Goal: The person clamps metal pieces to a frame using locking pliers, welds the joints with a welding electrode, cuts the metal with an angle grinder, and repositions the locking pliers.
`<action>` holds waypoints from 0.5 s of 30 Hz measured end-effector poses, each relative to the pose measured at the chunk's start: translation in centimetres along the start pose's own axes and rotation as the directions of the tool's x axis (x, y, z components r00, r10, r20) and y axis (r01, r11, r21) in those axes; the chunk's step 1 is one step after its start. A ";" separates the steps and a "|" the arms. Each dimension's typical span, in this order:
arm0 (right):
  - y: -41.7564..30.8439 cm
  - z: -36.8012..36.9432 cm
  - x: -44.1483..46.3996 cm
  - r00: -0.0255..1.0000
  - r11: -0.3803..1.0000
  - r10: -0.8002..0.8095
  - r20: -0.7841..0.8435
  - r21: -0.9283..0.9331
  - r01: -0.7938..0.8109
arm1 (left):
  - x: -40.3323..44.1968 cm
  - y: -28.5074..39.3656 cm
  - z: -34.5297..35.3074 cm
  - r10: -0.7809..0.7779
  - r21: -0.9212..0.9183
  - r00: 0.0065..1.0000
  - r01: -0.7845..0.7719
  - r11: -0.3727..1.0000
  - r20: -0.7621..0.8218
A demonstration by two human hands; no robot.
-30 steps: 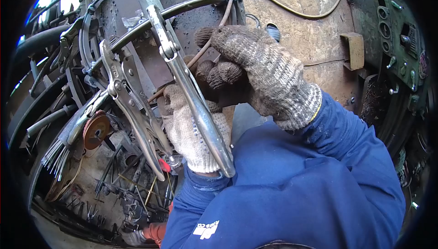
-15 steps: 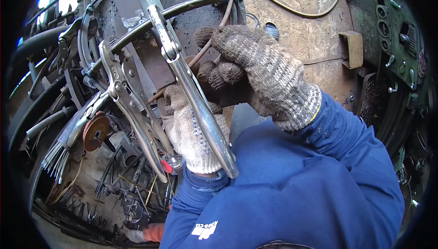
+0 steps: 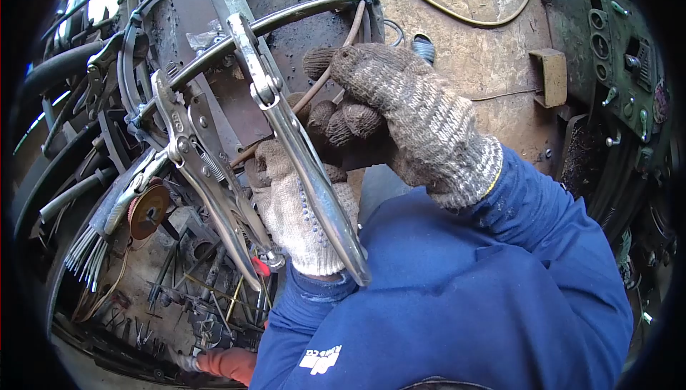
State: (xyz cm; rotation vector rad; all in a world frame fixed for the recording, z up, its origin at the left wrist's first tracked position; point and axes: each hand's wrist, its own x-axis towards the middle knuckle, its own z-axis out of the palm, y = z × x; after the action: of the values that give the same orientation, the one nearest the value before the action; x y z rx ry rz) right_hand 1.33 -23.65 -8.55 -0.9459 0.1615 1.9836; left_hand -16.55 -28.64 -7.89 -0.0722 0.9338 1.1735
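My right hand [image 3: 404, 108], in a worn knit glove, has its fingers curled around a thin brown rod [image 3: 312, 91]. The rod runs from the joint of a curved metal bar [image 3: 304, 10] down toward my left hand [image 3: 296, 208]. That hand wears a paler knit glove and lies partly behind the long handle of a locking clamp [image 3: 307, 168]; its fingertips are hidden, near the rod's lower end. A second locking clamp [image 3: 187, 148] grips the curved bar farther left.
A grinding disc [image 3: 148, 209] and a bundle of thin rods [image 3: 87, 254] are at the left. Another person's orange sleeve [image 3: 227, 363] shows at the bottom. A green machine [image 3: 623, 61] with knobs stands right, near a rusty metal bracket [image 3: 550, 79]. A yellowish cable [image 3: 493, 24] crosses the top.
The other person's arm at the bottom has shifted, its sleeve reaching farther left. Both my hands keep nearly the same pose; the clamps appear slightly lower and farther left in view.
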 end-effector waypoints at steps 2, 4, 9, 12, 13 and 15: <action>-0.1 0.3 -0.1 1.000 1.000 -0.010 -0.011 -0.005 0.010 | -0.1 -0.1 0.0 0.030 0.054 0.998 -0.033 0.998 0.057; -0.3 1.0 -0.4 0.996 0.999 -0.021 -0.084 -0.038 0.018 | -0.2 -0.1 -0.4 0.018 0.019 0.996 -0.016 1.000 -0.083; -0.1 0.5 -0.2 0.999 0.999 -0.017 -0.040 -0.044 0.015 | 0.4 0.2 0.9 -0.098 -0.178 0.991 0.114 0.977 0.093; -0.2 0.4 -0.2 1.000 0.999 -0.029 -0.010 -0.031 0.029 | 0.5 0.0 1.0 -0.050 -0.131 0.995 0.062 0.989 0.089; -0.3 0.4 -0.2 1.000 0.999 -0.020 -0.004 -0.025 0.020 | 0.5 -0.1 1.1 -0.032 -0.119 0.996 0.041 0.992 0.078; -0.2 0.3 -0.2 0.999 0.999 -0.036 0.007 -0.040 0.036 | 0.5 -0.4 1.4 0.051 0.051 0.998 -0.049 0.997 -0.042</action>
State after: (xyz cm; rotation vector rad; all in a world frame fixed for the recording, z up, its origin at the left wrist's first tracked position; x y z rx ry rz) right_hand 1.41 -23.55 -8.19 -0.9619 0.1010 1.9631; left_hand -15.38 -27.75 -7.45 -0.0339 1.0076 1.1983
